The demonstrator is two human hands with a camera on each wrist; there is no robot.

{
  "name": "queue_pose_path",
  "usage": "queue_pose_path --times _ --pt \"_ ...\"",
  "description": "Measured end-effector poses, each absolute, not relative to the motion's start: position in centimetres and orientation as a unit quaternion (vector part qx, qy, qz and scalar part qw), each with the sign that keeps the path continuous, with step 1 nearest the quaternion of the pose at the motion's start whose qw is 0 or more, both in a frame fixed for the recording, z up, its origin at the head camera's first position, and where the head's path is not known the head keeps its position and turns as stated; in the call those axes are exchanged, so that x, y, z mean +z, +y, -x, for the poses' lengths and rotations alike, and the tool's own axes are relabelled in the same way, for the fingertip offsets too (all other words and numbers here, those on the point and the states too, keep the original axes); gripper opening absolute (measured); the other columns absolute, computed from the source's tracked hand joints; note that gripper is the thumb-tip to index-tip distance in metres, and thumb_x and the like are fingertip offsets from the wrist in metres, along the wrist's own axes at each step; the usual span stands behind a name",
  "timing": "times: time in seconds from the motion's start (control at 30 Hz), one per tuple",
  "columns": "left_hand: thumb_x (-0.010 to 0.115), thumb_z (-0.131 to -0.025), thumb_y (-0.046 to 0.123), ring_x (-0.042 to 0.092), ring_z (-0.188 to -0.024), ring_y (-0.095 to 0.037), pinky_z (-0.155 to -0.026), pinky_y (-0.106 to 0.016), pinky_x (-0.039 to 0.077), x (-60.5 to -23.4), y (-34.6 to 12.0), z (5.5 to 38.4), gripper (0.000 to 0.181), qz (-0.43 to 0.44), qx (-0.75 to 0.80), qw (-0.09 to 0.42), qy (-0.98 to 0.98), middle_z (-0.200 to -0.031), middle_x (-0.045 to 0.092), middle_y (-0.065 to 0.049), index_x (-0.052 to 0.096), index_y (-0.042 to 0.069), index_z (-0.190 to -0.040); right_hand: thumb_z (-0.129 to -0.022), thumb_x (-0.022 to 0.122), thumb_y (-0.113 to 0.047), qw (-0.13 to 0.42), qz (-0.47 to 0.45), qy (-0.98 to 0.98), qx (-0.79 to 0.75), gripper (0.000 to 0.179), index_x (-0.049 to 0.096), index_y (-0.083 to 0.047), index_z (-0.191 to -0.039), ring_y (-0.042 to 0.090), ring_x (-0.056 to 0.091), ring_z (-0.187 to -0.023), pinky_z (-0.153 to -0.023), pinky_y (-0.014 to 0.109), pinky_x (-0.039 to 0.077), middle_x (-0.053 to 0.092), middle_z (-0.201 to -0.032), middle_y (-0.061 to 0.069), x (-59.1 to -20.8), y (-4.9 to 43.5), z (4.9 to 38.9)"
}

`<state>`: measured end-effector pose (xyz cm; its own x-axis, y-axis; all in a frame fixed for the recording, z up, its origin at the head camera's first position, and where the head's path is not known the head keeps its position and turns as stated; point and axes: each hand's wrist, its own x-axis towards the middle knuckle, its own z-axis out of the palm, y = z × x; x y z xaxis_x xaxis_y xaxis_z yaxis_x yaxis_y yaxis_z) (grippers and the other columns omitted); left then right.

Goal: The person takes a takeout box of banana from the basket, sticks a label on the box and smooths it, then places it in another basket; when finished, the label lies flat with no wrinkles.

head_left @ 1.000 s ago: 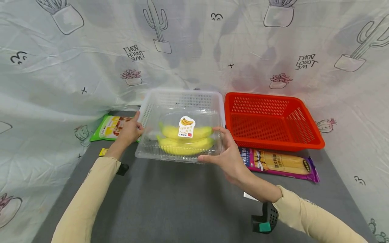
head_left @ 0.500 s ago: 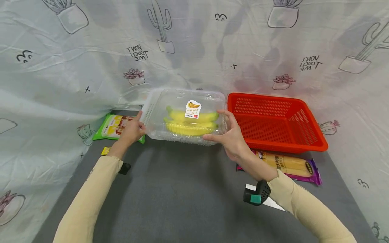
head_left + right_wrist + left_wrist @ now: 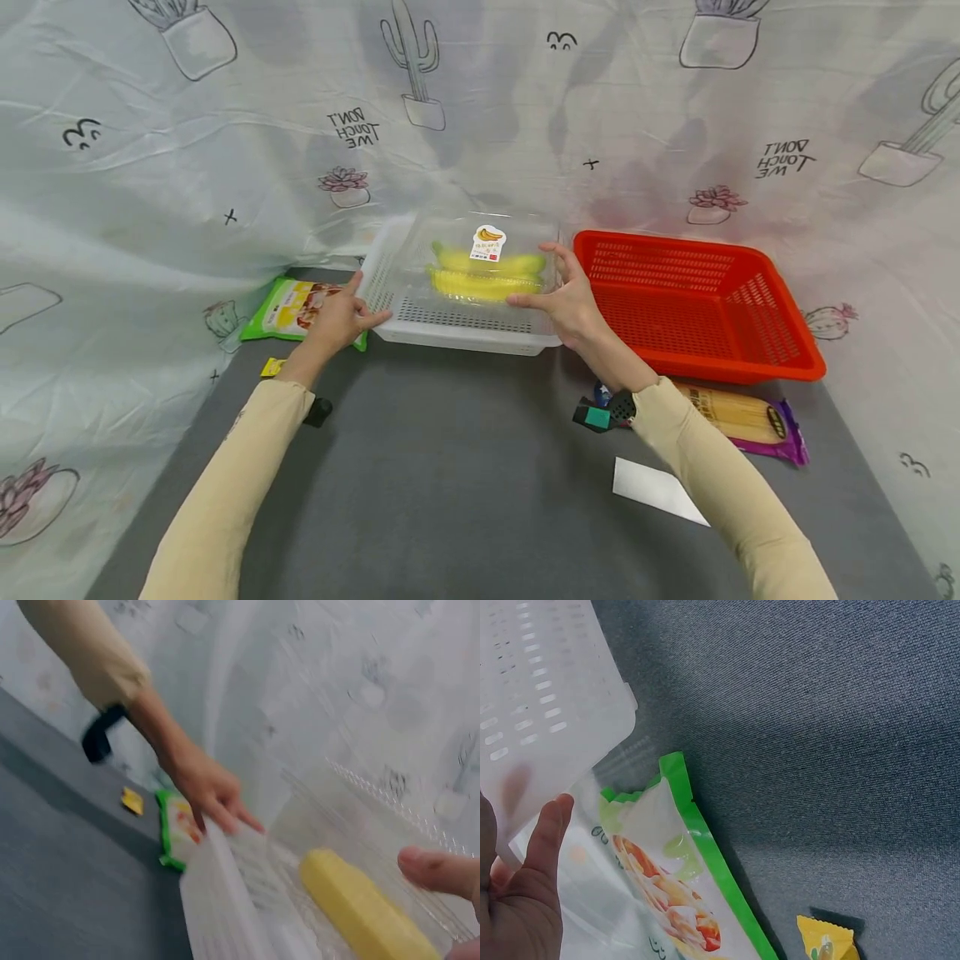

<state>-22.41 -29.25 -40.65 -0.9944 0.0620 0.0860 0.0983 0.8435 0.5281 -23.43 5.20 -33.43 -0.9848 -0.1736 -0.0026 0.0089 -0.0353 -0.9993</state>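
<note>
A clear plastic box of bananas, with a banana sticker on its lid, sits over the white slotted basket and covers much of its inside. My right hand grips the box's right side, thumb at the front and fingers farther back. In the right wrist view, a yellow banana shows through the plastic beside my thumb. My left hand holds the basket's left rim. Seen from the left wrist, the fingers lie at the basket's wall, with a darker finger shape showing through it.
An orange-red basket stands right of the white one. A pack of spaghetti lies in front of it, near a white card. On the left are a green food bag and a small yellow packet. Patterned cloth hangs behind.
My right hand has moved the banana box back from the basket's front and over it, so the front rim now shows. My left hand stays at the basket's left side.
</note>
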Motion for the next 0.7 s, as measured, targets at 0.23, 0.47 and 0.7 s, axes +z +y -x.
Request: queue_pose_path --times 0.23,0.47,0.7 --pt "0.071 -0.088 0.034 0.029 -0.044 -0.013 -0.056 -0.032 0.034 -40.8 -29.4 22.5 0.067 0.039 -0.279 0.037 -0.959 -0.088 0.064 -0.022 0.046 -0.013 -0.130 -0.067 0.080 0.014 0.039 0.088 0.709 -0.699 0.083 0.043 -0.012 -0.137 0.014 0.010 -0.145 -0.106 0.038 0.038 0.018 -0.158 0.000 -35.8 4.8 26.6" --pt "0.070 -0.088 0.036 0.031 -0.045 -0.014 -0.056 -0.031 0.035 -40.7 -29.3 22.4 0.061 0.025 -0.281 0.012 -0.959 -0.116 0.060 -0.027 0.055 -0.013 -0.121 -0.065 0.083 0.012 0.047 0.085 0.731 -0.675 0.087 0.043 -0.013 -0.138 0.018 0.019 -0.140 -0.116 0.037 0.016 0.025 -0.153 0.004 -38.6 4.4 28.8" --pt "0.070 -0.088 0.035 0.030 -0.045 -0.014 -0.056 -0.031 0.034 -40.6 -29.2 22.4 0.083 0.019 -0.293 0.012 -0.956 -0.076 0.061 -0.016 0.029 -0.008 -0.145 -0.065 0.083 0.010 0.080 0.057 0.746 -0.659 0.089 0.041 -0.011 -0.140 0.024 0.021 -0.138 -0.116 0.040 0.015 0.024 -0.153 0.008 -40.7 3.6 30.0"
